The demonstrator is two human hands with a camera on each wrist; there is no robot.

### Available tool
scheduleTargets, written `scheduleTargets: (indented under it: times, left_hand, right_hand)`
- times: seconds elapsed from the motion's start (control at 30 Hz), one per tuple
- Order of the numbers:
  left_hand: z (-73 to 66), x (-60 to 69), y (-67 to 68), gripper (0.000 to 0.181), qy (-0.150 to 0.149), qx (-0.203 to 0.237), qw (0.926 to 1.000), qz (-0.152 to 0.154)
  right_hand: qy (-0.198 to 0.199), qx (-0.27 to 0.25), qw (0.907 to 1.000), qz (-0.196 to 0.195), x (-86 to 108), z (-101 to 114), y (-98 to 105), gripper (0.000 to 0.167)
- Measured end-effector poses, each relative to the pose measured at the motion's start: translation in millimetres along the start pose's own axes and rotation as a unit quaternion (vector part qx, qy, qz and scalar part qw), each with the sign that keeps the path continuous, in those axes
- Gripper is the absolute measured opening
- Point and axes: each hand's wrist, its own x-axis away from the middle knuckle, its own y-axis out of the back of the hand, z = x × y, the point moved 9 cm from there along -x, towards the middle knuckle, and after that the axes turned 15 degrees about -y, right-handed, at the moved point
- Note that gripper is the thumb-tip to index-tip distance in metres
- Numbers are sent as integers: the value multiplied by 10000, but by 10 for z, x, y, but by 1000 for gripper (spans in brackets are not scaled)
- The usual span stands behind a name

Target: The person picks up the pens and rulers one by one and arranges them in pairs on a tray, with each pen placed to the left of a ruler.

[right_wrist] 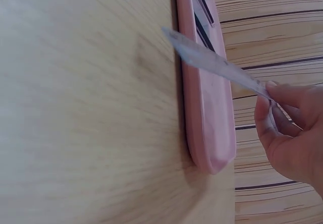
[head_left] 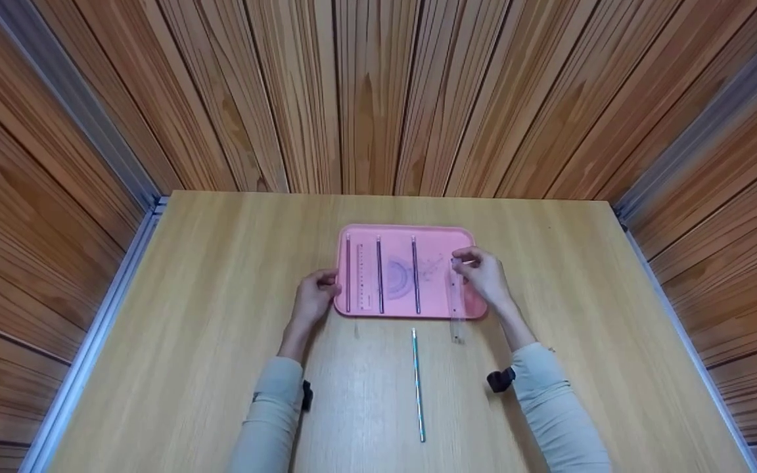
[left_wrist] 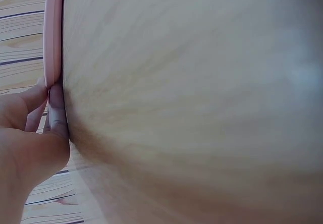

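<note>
My left hand (head_left: 313, 297) grips the left rim of a pink tray (head_left: 407, 228), fingers and thumb at its edge in the left wrist view. Over the tray's right side, my right hand (head_left: 489, 276) pinches one end of a clear ruler (right_wrist: 217, 65). The ruler slants, and its other end reaches past the tray's front edge. Three dark pencils, a left pencil (head_left: 348, 272), a middle pencil (head_left: 380, 276) and a right pencil (head_left: 416, 276), lie parallel in the tray. Between them are another clear ruler (head_left: 365, 277) and a protractor (head_left: 399, 281). Faint markings right of the pencils are unclear.
A shiny teal pencil (head_left: 418, 387) lies on the wooden table (head_left: 188, 368) in front of the tray, between the forearms. Wood-plank walls (head_left: 365, 98) enclose the table at the back and both sides, with metal rails along the side edges.
</note>
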Motion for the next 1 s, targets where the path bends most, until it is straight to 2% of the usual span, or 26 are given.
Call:
scheduleTargets:
  times: [0.17, 0.3, 0.67, 0.87, 1.0]
  left_hand:
    - [4, -10, 3, 36, -75, -9, 10000, -25]
    - [19, 5, -2, 36, -21, 44, 10000, 3]
    - [-3, 11, -8, 36, -73, 87, 9999, 12]
    - [-14, -3, -3, 36, -123, 24, 9999, 17]
    - [-6, 0, 3, 36, -71, 13, 10000, 1]
  right_hand:
    - [-51, 63, 10000, -57, -69, 26, -72, 24]
    - [-194, 59, 9997, -139, -112, -1, -113, 23]
    - [-161, -486, 9961, -716, -225, 6, -61, 17]
    - [-136, -334, 9969, -703, -254, 86, -102, 23]
    - [-133, -472, 9963, -708, -290, 115, -119, 25]
